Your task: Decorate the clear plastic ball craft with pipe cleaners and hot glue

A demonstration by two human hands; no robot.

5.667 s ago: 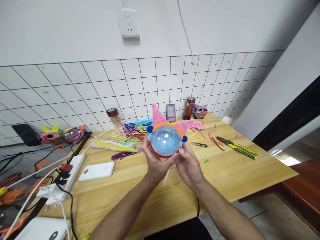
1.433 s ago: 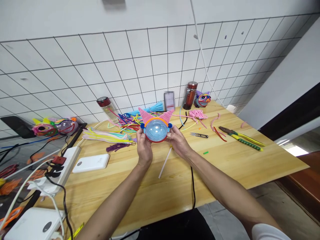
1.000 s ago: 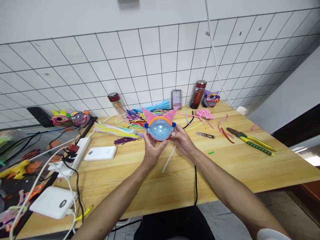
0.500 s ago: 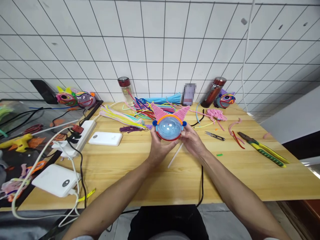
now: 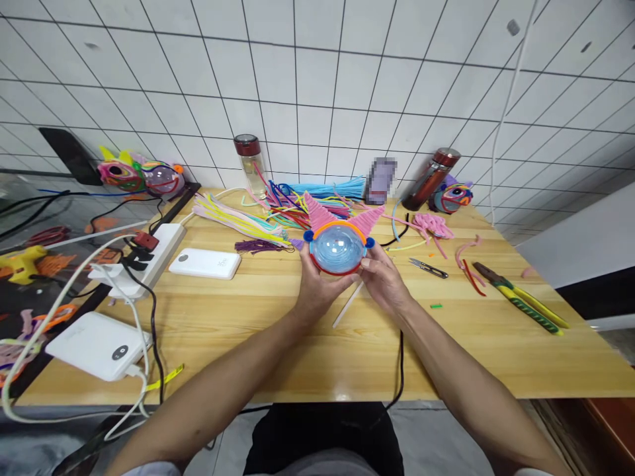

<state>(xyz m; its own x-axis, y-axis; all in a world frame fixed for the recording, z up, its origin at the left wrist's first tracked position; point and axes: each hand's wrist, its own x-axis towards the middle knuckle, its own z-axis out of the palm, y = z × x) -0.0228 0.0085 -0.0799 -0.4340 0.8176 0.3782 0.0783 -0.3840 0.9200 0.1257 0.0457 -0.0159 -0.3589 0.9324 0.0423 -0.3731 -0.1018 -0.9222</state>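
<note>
Both hands cradle the clear blue ball (image 5: 338, 249) just above the table (image 5: 297, 344), toward its far edge: left hand (image 5: 313, 291) cupping underneath, right hand (image 5: 384, 283) pinching its side. Best keep pressure light, clear of the pink ears (image 5: 317, 213).

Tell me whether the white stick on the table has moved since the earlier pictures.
No. The white stick lies in the same spot beside the black cable.

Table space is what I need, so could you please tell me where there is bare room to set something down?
Bare wood lies along the near edge of the table, between the white power bank and black cable, and right of it below the pliers. The back by the pipe cleaners is crowded.
</note>
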